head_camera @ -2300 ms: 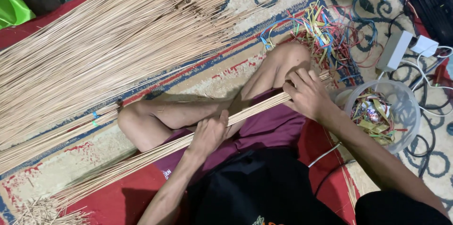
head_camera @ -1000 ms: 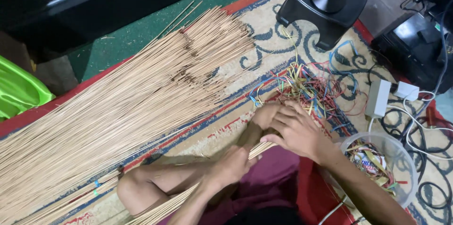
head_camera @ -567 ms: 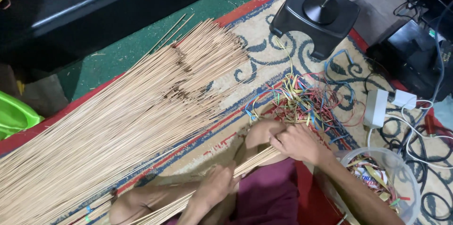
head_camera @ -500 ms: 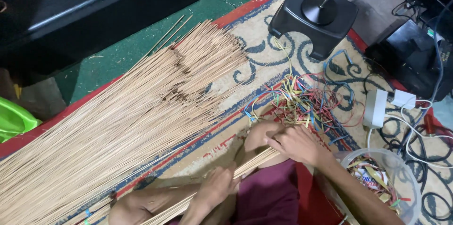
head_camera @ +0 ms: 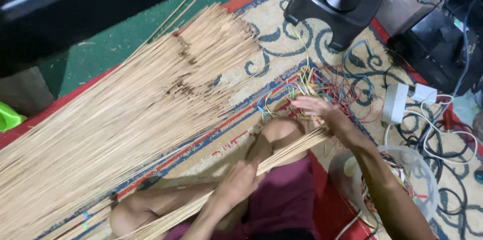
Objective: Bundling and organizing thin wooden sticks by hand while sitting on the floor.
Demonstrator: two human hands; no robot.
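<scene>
A thin bundle of pale sticks (head_camera: 282, 157) lies across my lap, running from lower left to upper right. My left hand (head_camera: 240, 183) is closed around the bundle near its middle. My right hand (head_camera: 316, 108) is off the bundle, fingers spread, reaching over a tangle of coloured wire ties (head_camera: 322, 86) on the carpet just beyond my knee (head_camera: 279, 132). Whether it touches a tie, I cannot tell.
A broad heap of long sticks (head_camera: 121, 114) fans over the patterned carpet at left. A black stand base (head_camera: 334, 3) sits at top, a white power strip (head_camera: 395, 104) and cables at right, a clear tub (head_camera: 402, 179) with ties by my right arm.
The view has tilted upward and closer. My right hand has let go of the bundle's end and moved out over the coloured ties. My left hand keeps its grip.
</scene>
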